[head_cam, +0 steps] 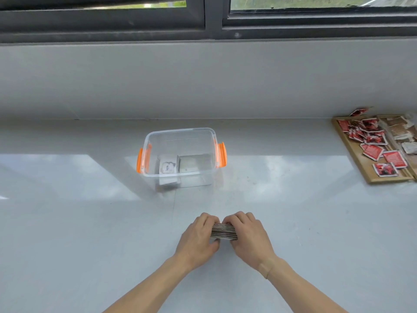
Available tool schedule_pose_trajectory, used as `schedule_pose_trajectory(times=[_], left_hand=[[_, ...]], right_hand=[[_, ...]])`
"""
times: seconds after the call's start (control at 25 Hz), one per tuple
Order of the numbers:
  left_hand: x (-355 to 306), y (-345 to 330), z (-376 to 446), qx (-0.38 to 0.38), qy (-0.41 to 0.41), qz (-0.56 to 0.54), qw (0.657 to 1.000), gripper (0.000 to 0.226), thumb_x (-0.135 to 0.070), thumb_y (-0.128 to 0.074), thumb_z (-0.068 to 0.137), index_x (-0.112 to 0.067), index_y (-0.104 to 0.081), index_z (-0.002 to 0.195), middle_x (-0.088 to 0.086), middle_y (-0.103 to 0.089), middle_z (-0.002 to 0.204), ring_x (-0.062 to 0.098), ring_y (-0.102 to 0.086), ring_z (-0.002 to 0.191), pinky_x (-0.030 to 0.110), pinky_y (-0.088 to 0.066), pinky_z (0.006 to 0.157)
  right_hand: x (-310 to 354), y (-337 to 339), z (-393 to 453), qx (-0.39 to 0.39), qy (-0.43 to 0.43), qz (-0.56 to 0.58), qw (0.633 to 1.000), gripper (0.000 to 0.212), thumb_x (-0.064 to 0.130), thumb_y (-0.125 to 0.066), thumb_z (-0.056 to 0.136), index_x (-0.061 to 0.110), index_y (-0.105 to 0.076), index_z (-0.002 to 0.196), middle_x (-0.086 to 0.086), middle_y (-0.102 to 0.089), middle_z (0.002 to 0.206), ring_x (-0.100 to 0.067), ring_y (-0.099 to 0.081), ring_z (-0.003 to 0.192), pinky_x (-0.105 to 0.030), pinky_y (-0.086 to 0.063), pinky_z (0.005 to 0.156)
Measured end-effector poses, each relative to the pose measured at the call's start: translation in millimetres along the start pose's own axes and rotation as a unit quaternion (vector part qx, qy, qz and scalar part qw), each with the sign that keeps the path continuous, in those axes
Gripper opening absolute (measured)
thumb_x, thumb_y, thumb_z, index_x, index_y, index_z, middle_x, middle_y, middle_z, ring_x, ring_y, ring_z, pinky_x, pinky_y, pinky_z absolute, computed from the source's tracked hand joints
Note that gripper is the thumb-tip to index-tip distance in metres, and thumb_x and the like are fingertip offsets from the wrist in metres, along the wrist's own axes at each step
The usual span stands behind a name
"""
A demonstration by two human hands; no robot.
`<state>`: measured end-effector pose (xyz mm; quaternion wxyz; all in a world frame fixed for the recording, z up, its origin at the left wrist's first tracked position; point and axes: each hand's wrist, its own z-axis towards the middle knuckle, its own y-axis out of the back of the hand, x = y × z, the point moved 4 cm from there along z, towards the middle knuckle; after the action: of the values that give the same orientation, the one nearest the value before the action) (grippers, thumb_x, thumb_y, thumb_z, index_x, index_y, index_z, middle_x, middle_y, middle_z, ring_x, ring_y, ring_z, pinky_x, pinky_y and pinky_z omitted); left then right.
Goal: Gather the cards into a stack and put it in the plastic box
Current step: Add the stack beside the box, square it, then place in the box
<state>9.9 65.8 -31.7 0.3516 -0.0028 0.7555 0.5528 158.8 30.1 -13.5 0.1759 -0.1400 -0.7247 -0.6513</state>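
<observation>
A stack of cards (224, 231) stands on its edge on the white counter, its striped edges facing me. My left hand (198, 238) grips its left end and my right hand (248, 239) grips its right end, fingers curled over the top. Further back stands a clear plastic box (180, 134) with orange side latches and no lid. Inside it lie a white card stack (167, 168) reading "love" and a grey card stack (191, 163) beside it.
A wooden tray (352, 152) with several red and beige sachets sits at the far right. A grey wall ledge and a dark window frame (212, 23) run along the back of the counter.
</observation>
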Motion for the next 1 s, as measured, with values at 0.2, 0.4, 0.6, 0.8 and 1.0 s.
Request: schedule_pose_trajectory(times=[0.2,0.4,0.6,0.8,1.0], left_hand=[[4,-12,4,-0.008,-0.018,0.068,0.997,0.035,-0.026,-0.055,0.075,-0.025,-0.048,0.109,-0.005,-0.051,0.108,0.019,-0.051,0.095,0.03,-0.039,0.079],[12,-26,3,-0.007,0.005,0.082,0.997,0.039,-0.021,-0.056,0.066,-0.026,-0.047,0.103,-0.005,-0.051,0.103,0.02,-0.05,0.094,0.031,-0.038,0.082],[10,-24,10,-0.001,0.016,0.071,0.997,0.039,-0.024,-0.053,0.067,-0.026,-0.048,0.106,-0.006,-0.052,0.102,0.02,-0.051,0.095,0.03,-0.037,0.082],[28,-15,-5,-0.002,0.1,-0.322,0.941,0.073,-0.014,-0.061,0.068,-0.035,-0.038,0.134,-0.01,-0.053,0.125,-0.005,-0.047,0.12,0.009,-0.036,0.096],[64,7,-24,-0.146,0.195,-0.5,0.831,0.052,-0.017,-0.046,0.077,-0.024,-0.05,0.128,-0.001,-0.055,0.136,0.004,-0.044,0.129,0.02,-0.029,0.107]], right_hand=[[1,-10,-4,0.003,0.016,-0.053,0.998,0.044,0.008,-0.065,0.067,0.027,-0.057,0.107,0.008,-0.06,0.099,-0.023,-0.052,0.084,-0.033,-0.044,0.066],[1,-26,-6,0.009,-0.022,-0.096,0.995,0.041,0.018,-0.073,0.057,0.024,-0.058,0.094,0.007,-0.059,0.086,-0.025,-0.053,0.073,-0.034,-0.045,0.057],[4,-26,0,0.007,-0.033,-0.121,0.992,0.036,0.032,-0.075,0.063,0.022,-0.059,0.094,0.006,-0.061,0.085,-0.025,-0.056,0.077,-0.038,-0.047,0.065],[6,-25,0,0.014,-0.033,-0.131,0.991,0.032,0.033,-0.075,0.065,0.02,-0.058,0.089,0.003,-0.059,0.08,-0.026,-0.054,0.07,-0.036,-0.042,0.051],[6,-25,1,0.015,-0.026,-0.14,0.99,0.031,0.032,-0.074,0.065,0.019,-0.058,0.088,0.002,-0.058,0.078,-0.026,-0.052,0.068,-0.036,-0.041,0.051]])
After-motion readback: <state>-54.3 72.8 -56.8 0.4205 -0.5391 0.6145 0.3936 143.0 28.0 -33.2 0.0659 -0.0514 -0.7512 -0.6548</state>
